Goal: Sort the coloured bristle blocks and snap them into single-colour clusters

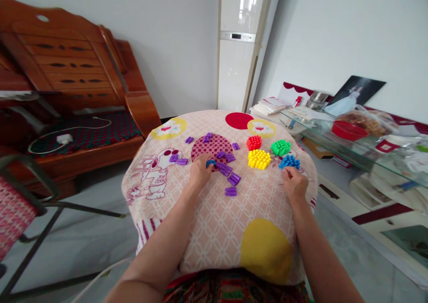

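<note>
Head view: left hand (199, 173) pinches a blue piece (211, 163); right hand (295, 185), grip pressed together, could nudge the blue cluster (289, 161) apart.

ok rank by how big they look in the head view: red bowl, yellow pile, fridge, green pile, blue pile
1. Fridge
2. Red bowl
3. Yellow pile
4. Green pile and blue pile: too close to call

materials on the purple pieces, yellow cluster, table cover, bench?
Purple pieces: likely molded plastic, smooth with a slight sheen, uniform color.
Yellow cluster: probably plastic too, bright solid color, rounded tips.
Table cover: looks like printed fabric, matte, draping in soft folds at the edge; fiber unclear.
Bench: wood or wood-look, glossy reddish-brown, varnished-looking, with shaped slats.
</note>
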`<state>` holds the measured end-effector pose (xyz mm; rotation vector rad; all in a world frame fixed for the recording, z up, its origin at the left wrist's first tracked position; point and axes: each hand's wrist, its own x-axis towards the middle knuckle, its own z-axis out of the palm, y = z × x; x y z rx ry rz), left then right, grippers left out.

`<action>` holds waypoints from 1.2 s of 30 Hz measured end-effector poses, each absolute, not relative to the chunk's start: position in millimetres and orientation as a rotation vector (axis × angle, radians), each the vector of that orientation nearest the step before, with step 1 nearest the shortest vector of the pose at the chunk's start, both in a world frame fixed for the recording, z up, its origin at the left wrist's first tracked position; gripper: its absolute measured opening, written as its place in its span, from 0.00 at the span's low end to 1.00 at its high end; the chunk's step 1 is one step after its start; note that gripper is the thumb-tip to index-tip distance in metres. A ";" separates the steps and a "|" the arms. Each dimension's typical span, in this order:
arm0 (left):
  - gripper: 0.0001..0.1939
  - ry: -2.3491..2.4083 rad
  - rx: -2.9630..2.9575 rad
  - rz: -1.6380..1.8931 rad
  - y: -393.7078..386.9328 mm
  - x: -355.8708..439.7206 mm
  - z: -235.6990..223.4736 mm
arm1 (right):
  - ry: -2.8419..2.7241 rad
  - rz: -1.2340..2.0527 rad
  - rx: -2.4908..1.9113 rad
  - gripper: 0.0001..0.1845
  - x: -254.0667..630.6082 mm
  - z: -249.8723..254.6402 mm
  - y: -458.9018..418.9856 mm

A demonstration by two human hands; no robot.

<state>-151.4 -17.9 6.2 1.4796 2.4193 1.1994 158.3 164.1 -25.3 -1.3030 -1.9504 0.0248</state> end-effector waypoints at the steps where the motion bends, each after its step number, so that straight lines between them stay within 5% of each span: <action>1: 0.20 2.437 1.505 1.108 -16.6 -154.1 4.0 | -1.956 0.030 -1.303 0.20 158.0 -25.5 164.3; 8: 0.16 2.386 1.544 1.106 -13.5 -153.9 0.8 | -1.963 0.163 -1.261 0.15 150.7 -17.3 154.5; 13: 0.20 2.046 1.574 1.464 -14.5 -123.9 5.6 | -2.079 0.663 -0.905 0.15 124.4 -0.6 113.9; 24: 0.18 1.707 1.916 1.343 -15.1 -84.8 2.8 | -2.055 1.285 -0.784 0.11 81.2 1.2 67.9; 28: 0.20 1.665 1.853 1.357 -16.6 -85.8 5.3 | -1.961 1.124 -0.872 0.15 97.8 7.6 89.4; 36: 0.17 1.743 1.794 1.334 -18.1 -87.5 6.6 | -1.985 0.169 -1.502 0.15 128.4 46.1 179.4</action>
